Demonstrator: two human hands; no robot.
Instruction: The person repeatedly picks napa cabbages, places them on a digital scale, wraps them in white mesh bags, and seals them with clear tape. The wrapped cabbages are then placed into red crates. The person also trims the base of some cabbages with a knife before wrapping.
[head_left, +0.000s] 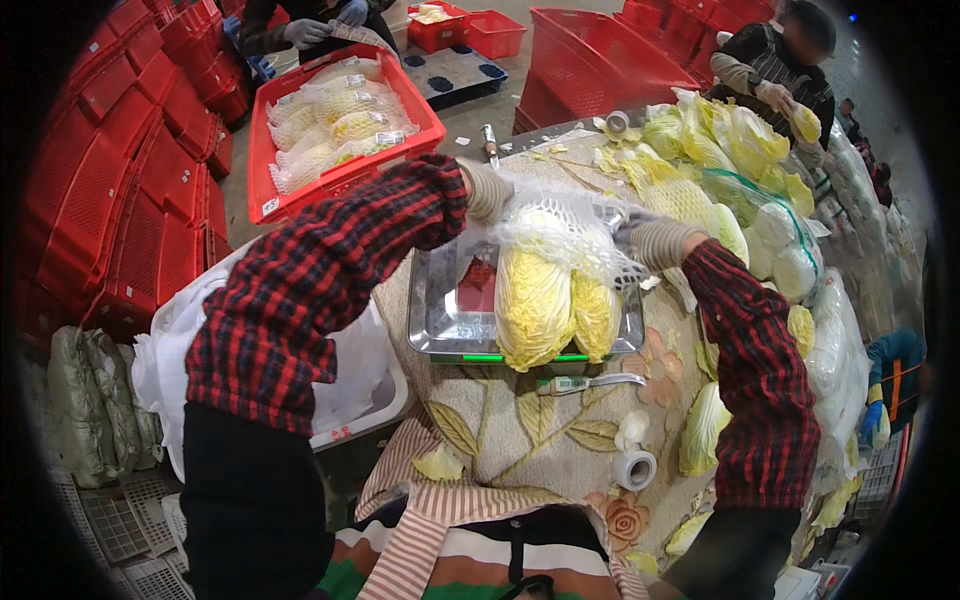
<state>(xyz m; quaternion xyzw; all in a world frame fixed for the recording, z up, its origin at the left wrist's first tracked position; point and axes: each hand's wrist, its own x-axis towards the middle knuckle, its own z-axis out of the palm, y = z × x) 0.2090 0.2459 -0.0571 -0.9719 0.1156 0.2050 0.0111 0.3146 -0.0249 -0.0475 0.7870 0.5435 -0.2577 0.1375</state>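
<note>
Two heads of napa cabbage, a larger one (534, 300) and a smaller one (596, 311), lie side by side on a steel tray (435, 330). A white foam net sleeve (562, 217) covers their far ends. My left hand (489, 193), in a striped knit glove, grips the net's left side. On the other side, my right hand (658, 238), gloved alike, holds the net beside the smaller head. The fingertips of both hands are partly hidden by the mesh. Below the tray's front edge glow green strips (484, 358). A knife (592, 382) lies just in front.
A red crate (259, 161) of netted cabbages stands far left. A white tub (397, 390) holds white sleeves at left. Tape rolls (635, 470), loose leaves and cabbages (705, 431) lie on the patterned cloth (517, 442). Co-workers stand at the back (772, 82) and far left (307, 34).
</note>
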